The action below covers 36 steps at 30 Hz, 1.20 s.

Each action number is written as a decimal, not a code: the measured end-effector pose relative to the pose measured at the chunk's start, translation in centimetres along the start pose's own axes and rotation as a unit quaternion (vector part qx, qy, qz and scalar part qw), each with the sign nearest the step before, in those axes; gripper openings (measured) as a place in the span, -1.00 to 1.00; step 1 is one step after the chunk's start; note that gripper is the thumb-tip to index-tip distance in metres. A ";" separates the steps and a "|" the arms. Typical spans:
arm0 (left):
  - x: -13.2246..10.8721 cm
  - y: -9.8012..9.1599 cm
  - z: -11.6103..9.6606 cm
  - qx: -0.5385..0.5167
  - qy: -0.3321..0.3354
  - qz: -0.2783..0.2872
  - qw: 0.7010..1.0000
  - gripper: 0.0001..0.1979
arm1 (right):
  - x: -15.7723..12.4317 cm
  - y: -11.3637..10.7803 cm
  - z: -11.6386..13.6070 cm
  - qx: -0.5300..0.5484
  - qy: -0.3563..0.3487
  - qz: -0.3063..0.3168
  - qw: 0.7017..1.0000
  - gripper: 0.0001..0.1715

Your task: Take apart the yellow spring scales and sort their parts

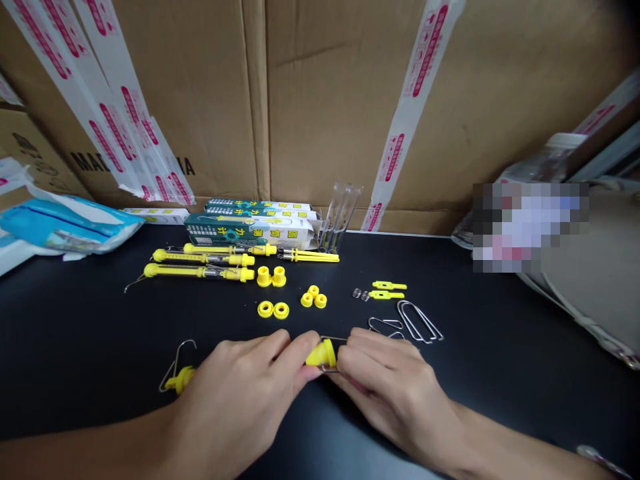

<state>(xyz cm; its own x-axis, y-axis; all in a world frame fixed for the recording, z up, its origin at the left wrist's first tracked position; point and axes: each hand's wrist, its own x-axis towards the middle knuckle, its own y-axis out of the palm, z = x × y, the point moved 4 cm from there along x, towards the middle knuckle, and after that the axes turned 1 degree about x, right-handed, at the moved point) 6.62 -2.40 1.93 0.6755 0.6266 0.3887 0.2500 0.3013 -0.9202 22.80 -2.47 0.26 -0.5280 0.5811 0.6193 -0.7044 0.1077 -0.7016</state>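
Note:
My left hand [250, 387] pinches a yellow plastic cap [323, 353] low on the black table [75, 340]. My right hand [390, 387] meets it from the right, fingers closed on a thin wire loop [333, 340] that runs into the cap. Both hands touch at the cap. A second yellow cap with a wire hook [179, 377] lies just left of my left hand. Further back lie yellow rings [273, 309], small yellow caps [313, 297] and bent wire clips [417, 321].
Assembled yellow spring scales [200, 264] and their printed boxes [250, 227] lie at the back, with clear tubes [340, 213] leaning on a taped cardboard wall [320, 100]. Small springs and yellow pins [383, 290] sit mid-right. A blue packet [65, 223] lies far left.

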 end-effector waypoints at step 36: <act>-0.2 0.1 -0.4 -0.013 0.006 -0.026 1.000 -0.54 | 0.1 -0.4 0.4 -0.014 -0.050 -0.009 0.999 -0.56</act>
<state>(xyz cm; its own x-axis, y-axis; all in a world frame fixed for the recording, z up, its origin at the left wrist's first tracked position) 6.81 -2.81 1.69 0.6689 0.6028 0.4351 0.3021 0.3143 -0.9000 22.85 -2.82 0.71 -0.5618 0.4951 0.6628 -0.7010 0.1405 -0.6992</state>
